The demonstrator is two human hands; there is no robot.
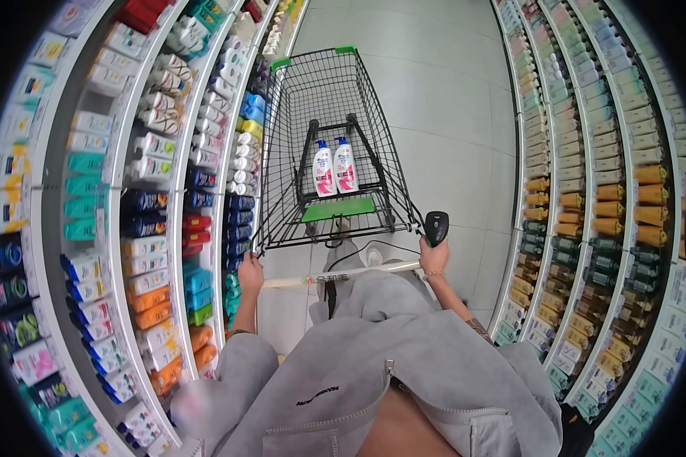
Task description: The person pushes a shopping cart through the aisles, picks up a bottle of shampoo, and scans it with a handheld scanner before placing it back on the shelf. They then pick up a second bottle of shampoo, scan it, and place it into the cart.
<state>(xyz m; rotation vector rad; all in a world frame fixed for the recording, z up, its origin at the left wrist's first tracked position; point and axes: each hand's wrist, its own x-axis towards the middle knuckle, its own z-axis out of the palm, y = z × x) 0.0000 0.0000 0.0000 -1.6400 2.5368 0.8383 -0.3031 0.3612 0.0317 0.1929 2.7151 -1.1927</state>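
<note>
A black wire shopping cart (282,99) with green corners stands in front of me. Its pale handle bar (312,280) crosses before my body. At the bar's left end, my left hand (251,274) is closed around the cart's handle. My right hand (434,257) is closed at the other end, just below a black rounded device (436,227), with a dark cable curving near it. Two white pump bottles, one on the left (324,169) and one on the right (345,165), lie side by side in the basket, pink at the base with blue pumps.
Shelves of bottles and tubes (156,206) rise close on the left, near my left hand. Along the right side run more shelves (572,190) of tubes and packs. A grey tiled floor (442,114) stretches ahead between them. A green flap (338,209) sits at the cart's near end.
</note>
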